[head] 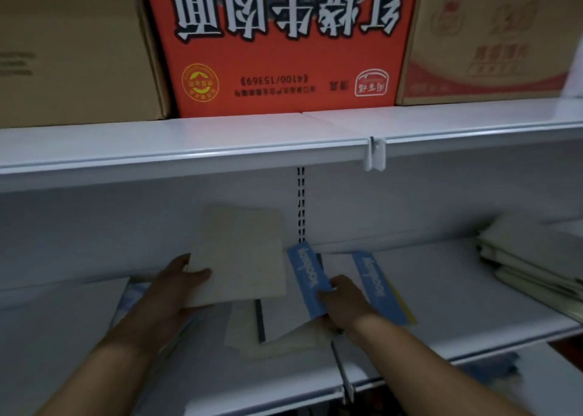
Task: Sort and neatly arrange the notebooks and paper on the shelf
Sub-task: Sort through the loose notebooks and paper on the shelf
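The left hand (176, 286) holds a cream notebook (239, 258) in its grip, thumb across the cover, fingers under the left edge; the book is lifted and tilted above the shelf (441, 292). Just right of the cream notebook, the right hand (344, 302) closes its grip on a blue notebook (310, 280), pinching its lower part so the printed blue strip stands up at a slant. Right of that lies a second blue notebook (378, 286), flat on the shelf, partly behind the right wrist. Below the cream notebook, loose paper (284, 340) and a sheet with a dark edge lie on the shelf in an uneven overlap. Left of the cream notebook, under the left forearm, something pale blue lies flat; it is too blurred to tell. Far right of the cream notebook sits a stack of pale notebooks (530, 258), askew. Above, on the upper shelf (189, 144), stands a red box (284, 43) between two brown cartons (72, 52).
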Action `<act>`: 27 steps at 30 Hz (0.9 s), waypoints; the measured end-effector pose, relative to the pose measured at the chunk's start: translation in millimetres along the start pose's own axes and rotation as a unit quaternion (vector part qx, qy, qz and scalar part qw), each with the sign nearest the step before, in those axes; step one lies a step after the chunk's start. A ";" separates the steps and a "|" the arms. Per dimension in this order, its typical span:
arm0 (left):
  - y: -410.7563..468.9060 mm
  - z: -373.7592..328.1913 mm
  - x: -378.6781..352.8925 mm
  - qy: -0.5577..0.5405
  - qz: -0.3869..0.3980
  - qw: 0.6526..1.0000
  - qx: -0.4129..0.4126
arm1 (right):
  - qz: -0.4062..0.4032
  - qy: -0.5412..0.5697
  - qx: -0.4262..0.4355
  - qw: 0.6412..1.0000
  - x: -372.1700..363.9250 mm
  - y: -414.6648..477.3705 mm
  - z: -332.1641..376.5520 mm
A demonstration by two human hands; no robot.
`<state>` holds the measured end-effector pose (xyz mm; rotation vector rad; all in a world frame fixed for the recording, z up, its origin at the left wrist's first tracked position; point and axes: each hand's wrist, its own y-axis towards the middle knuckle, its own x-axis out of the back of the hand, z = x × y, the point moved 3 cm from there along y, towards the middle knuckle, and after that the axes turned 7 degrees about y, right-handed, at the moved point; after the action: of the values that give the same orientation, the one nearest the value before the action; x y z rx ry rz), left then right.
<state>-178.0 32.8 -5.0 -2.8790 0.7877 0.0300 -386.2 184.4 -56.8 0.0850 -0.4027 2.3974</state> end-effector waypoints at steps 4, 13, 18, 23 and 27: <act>6.7 14.2 -8.7 0.000 0.013 1.000 0.004 | -0.049 0.017 0.019 0.998 7.4 5.9 -11.3; 19.4 70.5 -37.7 0.383 -0.089 0.919 -0.011 | -0.190 -0.194 -0.013 0.962 111.8 9.1 -36.5; 12.6 71.3 -33.1 0.535 -0.095 0.839 -0.022 | -0.212 -0.323 0.016 0.922 105.4 8.8 -37.0; -8.4 31.7 32.1 0.542 -0.143 0.824 -0.088 | -0.077 -0.245 0.223 0.940 3.9 -7.6 10.5; -28.2 16.2 136.4 0.545 -0.281 0.790 -0.019 | 0.065 -0.274 0.297 0.912 -101.7 -16.8 28.1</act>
<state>-45.8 -9.5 -25.2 -2.8166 -0.0681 -1.7859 -299.6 123.4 -42.8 1.0502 0.0996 2.5174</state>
